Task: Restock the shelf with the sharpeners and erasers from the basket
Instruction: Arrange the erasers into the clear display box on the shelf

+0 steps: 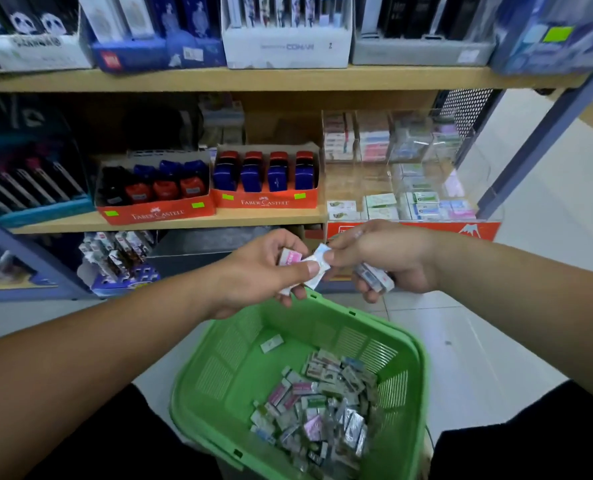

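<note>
A green plastic basket (239,344) sits low in front of me with several wrapped erasers (319,407) piled in its right corner. Above its far rim my left hand (257,271) grips a few erasers, one with a pink label (290,257). My right hand (388,258) pinches a white wrapped eraser (319,268) together with the left thumb and also holds more erasers (374,277) in its lower fingers. On the wooden shelf (170,221) stand two orange boxes of sharpeners (264,178) and a clear divided eraser case (409,188).
The upper shelf (253,79) carries boxes of pens and cases. A dark pen display (28,188) stands at the left of the middle shelf. Lower down is a box of small packets (118,258). Pale tiled floor (496,306) lies to the right, past a blue upright post (530,147).
</note>
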